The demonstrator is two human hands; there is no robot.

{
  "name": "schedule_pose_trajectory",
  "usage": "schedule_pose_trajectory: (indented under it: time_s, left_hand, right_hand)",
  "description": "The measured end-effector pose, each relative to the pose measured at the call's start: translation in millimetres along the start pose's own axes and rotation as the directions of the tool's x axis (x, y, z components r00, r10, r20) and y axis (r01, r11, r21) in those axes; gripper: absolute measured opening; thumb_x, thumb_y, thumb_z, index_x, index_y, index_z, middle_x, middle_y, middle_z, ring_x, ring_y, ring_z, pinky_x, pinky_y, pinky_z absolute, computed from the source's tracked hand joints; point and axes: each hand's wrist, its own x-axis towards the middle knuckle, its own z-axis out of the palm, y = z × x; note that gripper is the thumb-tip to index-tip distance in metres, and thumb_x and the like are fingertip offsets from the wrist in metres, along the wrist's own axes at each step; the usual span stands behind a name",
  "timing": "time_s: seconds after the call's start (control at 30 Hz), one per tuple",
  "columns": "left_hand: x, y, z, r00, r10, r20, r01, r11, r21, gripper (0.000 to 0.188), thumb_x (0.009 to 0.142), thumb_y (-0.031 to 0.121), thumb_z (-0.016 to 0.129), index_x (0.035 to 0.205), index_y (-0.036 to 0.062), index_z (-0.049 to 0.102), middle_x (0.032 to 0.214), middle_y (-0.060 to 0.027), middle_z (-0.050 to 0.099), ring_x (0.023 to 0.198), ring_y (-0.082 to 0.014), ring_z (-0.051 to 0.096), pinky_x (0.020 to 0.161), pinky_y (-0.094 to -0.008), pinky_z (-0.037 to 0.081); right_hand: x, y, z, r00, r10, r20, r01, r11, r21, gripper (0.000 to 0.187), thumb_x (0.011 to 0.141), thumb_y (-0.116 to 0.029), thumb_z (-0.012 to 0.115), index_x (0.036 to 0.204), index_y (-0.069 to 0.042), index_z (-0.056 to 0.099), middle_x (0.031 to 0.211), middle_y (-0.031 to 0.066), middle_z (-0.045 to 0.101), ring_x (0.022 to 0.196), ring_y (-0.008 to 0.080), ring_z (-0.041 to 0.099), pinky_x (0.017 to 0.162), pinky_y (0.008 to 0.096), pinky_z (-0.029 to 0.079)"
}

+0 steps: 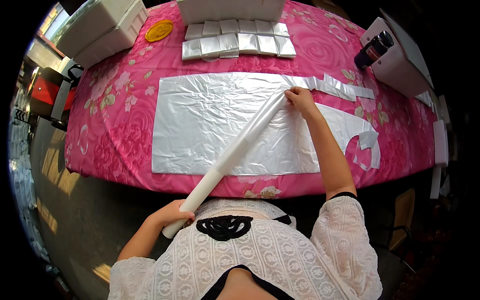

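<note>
A thin, crinkled, silvery-white plastic apron (200, 120) lies spread across the table, its cut-out neck end toward the right and a long strap trailing at the far right. Slanting over it is a white tube (204, 189), its near end sticking out past the table's front edge. My left hand (174, 214) is closed round that near end, close to my body. At the far end of the slant, my right hand (301, 101) pinches the plastic film between thumb and fingers. Film covers the tube's upper part, so where the tube ends cannot be seen.
The table wears a pink floral cloth (112, 130). Folded silvery packets (217, 46) lie in two rows at the back, before a white box (230, 11). White foam boxes (102, 32) and a yellow round lid (159, 30) sit back left; a dark bottle (374, 49) and white container (400, 62) back right.
</note>
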Motion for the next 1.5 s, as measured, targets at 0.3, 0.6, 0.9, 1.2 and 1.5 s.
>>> schedule_pose_trajectory:
  time_s: [0.3, 0.6, 0.9, 1.2, 1.5]
  left_hand:
    - [-46.5, 19.9, -44.7, 0.947, -0.114, 0.299, 0.089, 0.991, 0.097, 0.041, 0.069, 0.013, 0.074, 0.104, 0.0018, 0.055, 0.088, -0.0036, 0.062, 0.083, -0.0105, 0.058, 0.078, -0.0263, 0.046]
    - [45.8, 181.1, -16.4, 0.839, 0.538, 0.082, -0.155, 0.091, 0.984, 0.044, 0.061, 0.022, 0.074, 0.101, 0.0096, 0.060, 0.086, -0.0107, 0.063, 0.080, -0.0286, 0.060, 0.072, -0.0365, 0.047]
    - [100.5, 146.2, 11.4, 0.400, 0.696, 0.596, -0.525, -0.359, 0.772, 0.061, 0.069, 0.033, 0.068, 0.115, -0.0014, 0.050, 0.118, -0.0148, 0.050, 0.108, -0.0292, 0.048, 0.091, -0.0400, 0.041]
    - [101.1, 92.5, 46.2, 0.630, 0.597, 0.497, -0.396, -0.304, 0.867, 0.085, 0.078, 0.059, 0.045, 0.130, -0.0072, 0.032, 0.141, -0.0219, 0.027, 0.133, -0.0324, 0.022, 0.108, -0.0435, 0.014]
    - [103.6, 86.1, 70.8, 0.643, 0.647, 0.410, -0.301, -0.279, 0.912, 0.087, 0.078, 0.059, 0.045, 0.132, -0.0068, 0.029, 0.142, -0.0228, 0.024, 0.134, -0.0328, 0.020, 0.108, -0.0441, 0.013]
  right_hand:
    - [6.1, 7.1, -91.1, 0.996, -0.001, -0.085, 0.004, 1.000, 0.026, 0.014, 0.084, -0.013, 0.060, 0.086, 0.001, 0.061, 0.069, 0.0008, 0.057, 0.059, 0.0069, 0.051, 0.055, 0.0206, 0.044]
    - [10.6, -27.9, 28.8, 0.972, -0.055, 0.230, 0.056, 0.998, 0.004, 0.015, 0.082, -0.015, 0.061, 0.085, 0.000, 0.062, 0.072, 0.0008, 0.058, 0.063, 0.0074, 0.051, 0.058, 0.0220, 0.044]
    - [25.3, -31.2, 52.5, 0.947, -0.061, 0.314, 0.109, 0.984, -0.139, 0.016, 0.079, -0.014, 0.062, 0.085, 0.001, 0.064, 0.069, 0.0030, 0.060, 0.062, 0.0094, 0.055, 0.060, 0.0245, 0.046]
    - [-23.4, -53.7, 61.7, 0.964, -0.262, 0.045, 0.264, 0.921, -0.286, 0.033, 0.082, -0.021, 0.058, 0.107, 0.001, 0.056, 0.104, 0.0165, 0.059, 0.083, 0.0244, 0.060, 0.075, 0.0344, 0.047]
    - [-135.3, -28.5, 60.3, 0.823, -0.452, 0.343, 0.561, 0.553, -0.617, 0.048, 0.075, -0.012, 0.064, 0.122, -0.013, 0.052, 0.105, 0.0078, 0.058, 0.094, 0.0262, 0.054, 0.080, 0.0363, 0.045]
